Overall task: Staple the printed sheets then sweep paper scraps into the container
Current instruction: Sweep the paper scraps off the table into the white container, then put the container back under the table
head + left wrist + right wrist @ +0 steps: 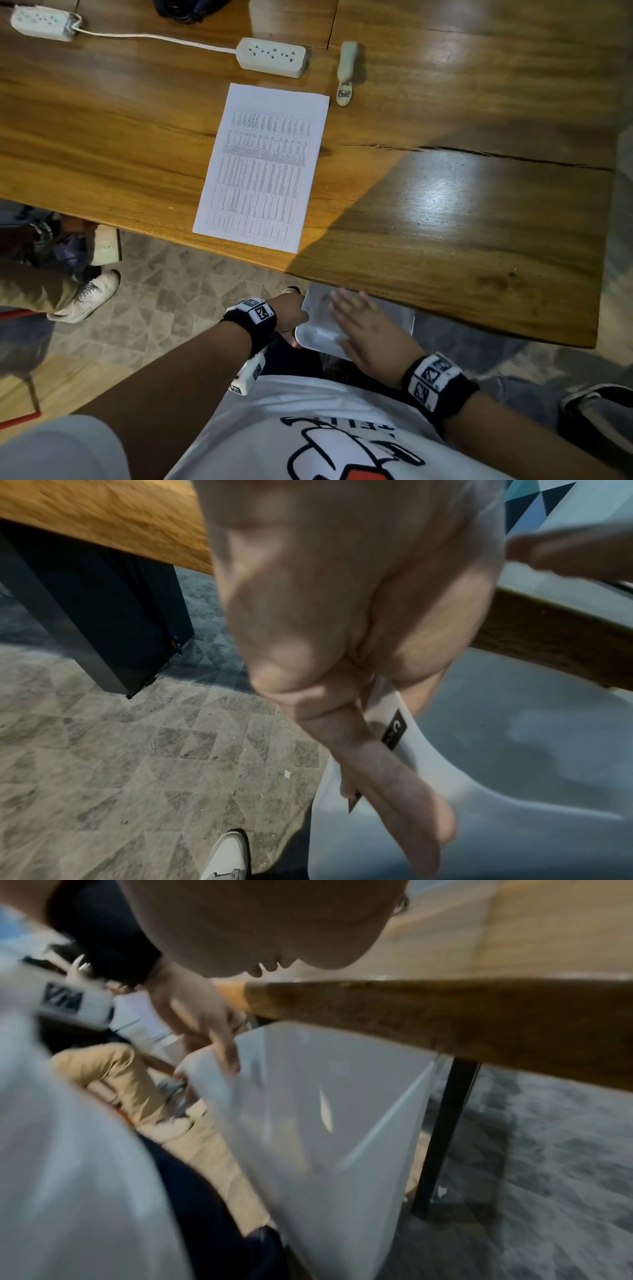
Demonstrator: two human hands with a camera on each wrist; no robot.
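Observation:
The printed sheets (263, 164) lie in a stack on the wooden table (479, 222), near its front edge. A pale stapler (346, 73) lies beyond their far right corner. Below the table edge my left hand (291, 315) grips the left rim of a white container (400, 318), thumb inside (411, 791) and fingers outside. My right hand (359, 325) hovers flat over the container (325, 1150) with straight fingers, holding nothing. A pale scrap (325, 1110) shows inside the container, blurred.
Two white power strips (272, 56) (41, 22) joined by a cord lie at the back of the table. A small scrap (287, 773) lies on the tiled floor. Another person's leg and white shoe (92, 294) stand at the left. A dark table leg (441, 1137) stands behind the container.

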